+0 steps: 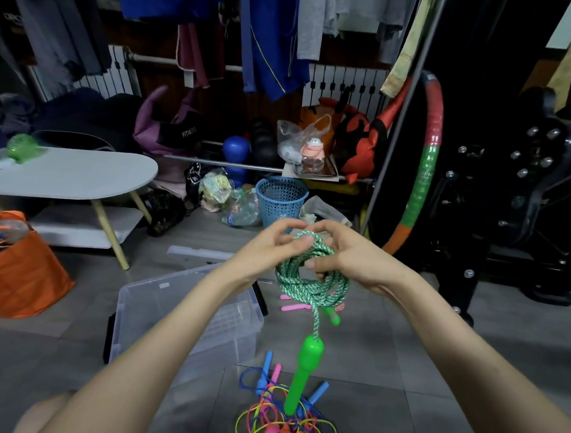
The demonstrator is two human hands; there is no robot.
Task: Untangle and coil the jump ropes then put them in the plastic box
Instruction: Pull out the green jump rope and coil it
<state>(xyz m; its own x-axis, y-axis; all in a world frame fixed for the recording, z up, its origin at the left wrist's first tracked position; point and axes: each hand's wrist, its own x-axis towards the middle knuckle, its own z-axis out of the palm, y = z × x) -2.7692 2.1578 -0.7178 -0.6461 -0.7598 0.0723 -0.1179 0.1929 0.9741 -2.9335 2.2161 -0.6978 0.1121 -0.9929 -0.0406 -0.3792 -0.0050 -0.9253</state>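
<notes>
A tangle of thin ropes [286,425] lies on the floor under the dangling green handle [304,373], which could snag there. Above, right of the plastic box [140,308], left hand [269,248] and right hand [351,253] both grip the green coil [307,280]; slackening would likely spill loops.

The grey tiled floor [402,355] carries everything around me. Nearest me lies a tangle of thin coloured jump ropes [280,421], and just left of it stands the clear plastic box [186,310]. Two pink handles [291,308] lie just right of the box's far end. At the left sit an orange bag [19,275] and a low white table [65,171]. A blue mesh basket [280,199] stands farther back.
</notes>
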